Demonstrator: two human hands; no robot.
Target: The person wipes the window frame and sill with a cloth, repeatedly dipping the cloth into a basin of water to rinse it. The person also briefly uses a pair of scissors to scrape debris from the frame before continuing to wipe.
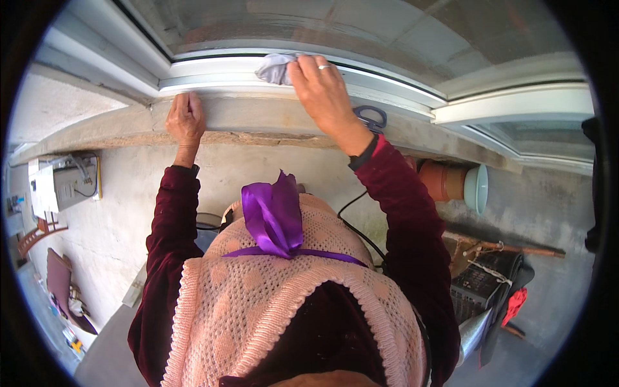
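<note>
My right hand (323, 92), with a ring on one finger, grips a light grey cloth (275, 69) and presses it on the lower part of the white window frame (217, 70). My left hand (185, 116) is curled with its knuckles up and rests on the edge of the concrete sill (251, 112), below the frame's left corner. Its fingertips are hidden, and no object shows in it. Dark blue scissor handles (371, 117) lie on the sill just right of my right wrist; the blades are hidden. Behind the frame stands a window pane (309, 24).
Below the sill at right are terracotta-coloured pots (437, 180) and a pale green basin (476, 189). Further down stand a black crate-like object (478, 280) and a red cloth (514, 306). A white appliance (63, 186) and a wooden chair (41, 234) are at left. A black cable (355, 230) hangs beside my body.
</note>
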